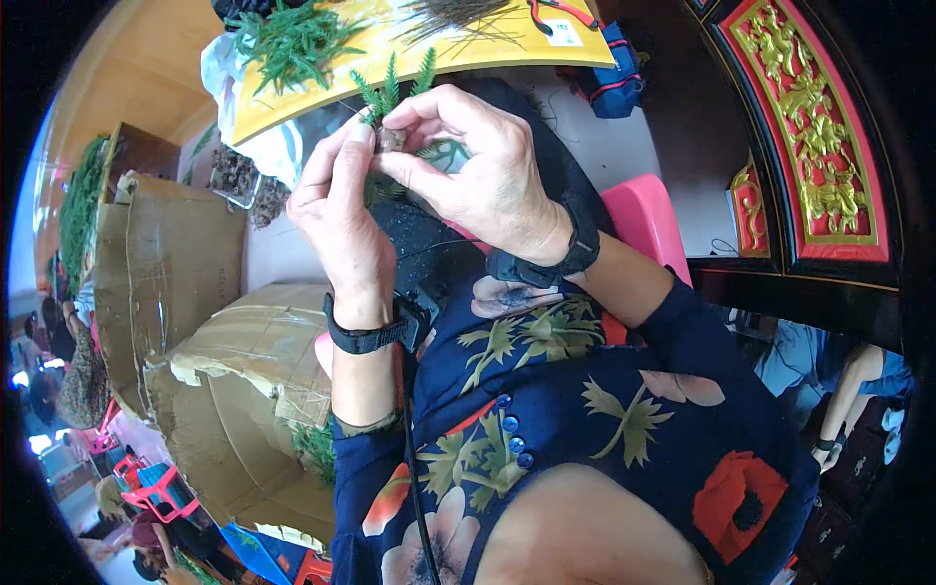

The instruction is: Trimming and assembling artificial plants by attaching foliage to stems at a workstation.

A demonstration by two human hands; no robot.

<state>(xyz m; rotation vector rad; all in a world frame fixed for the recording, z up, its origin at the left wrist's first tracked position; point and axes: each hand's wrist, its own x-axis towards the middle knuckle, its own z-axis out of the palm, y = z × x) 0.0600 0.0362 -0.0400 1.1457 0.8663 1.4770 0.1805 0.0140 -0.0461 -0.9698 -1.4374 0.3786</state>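
Observation:
In front of my chest, both hands meet over the table's near edge. My left hand (343,200) is closed, thumb and fingers pinching the base of a small bunch of green needle-leaf sprigs (392,90). My right hand (483,161) is closed too, its thumb and forefinger curved around a small brown piece (391,139) at the foot of the sprigs. Whether that piece is a cone or a wrapping cannot be made out. The sprigs point up and away from me. Fingers partly hide where they join the brown piece.
The yellow table (478,54) bears a pile of green sprigs (292,44), thin dark stems (458,15) and red-handled pliers (565,12). Opened cardboard boxes (180,263) stand at left, near a tray of brown pieces (239,180). A pink stool (643,219) is at right. Other people sit farther off.

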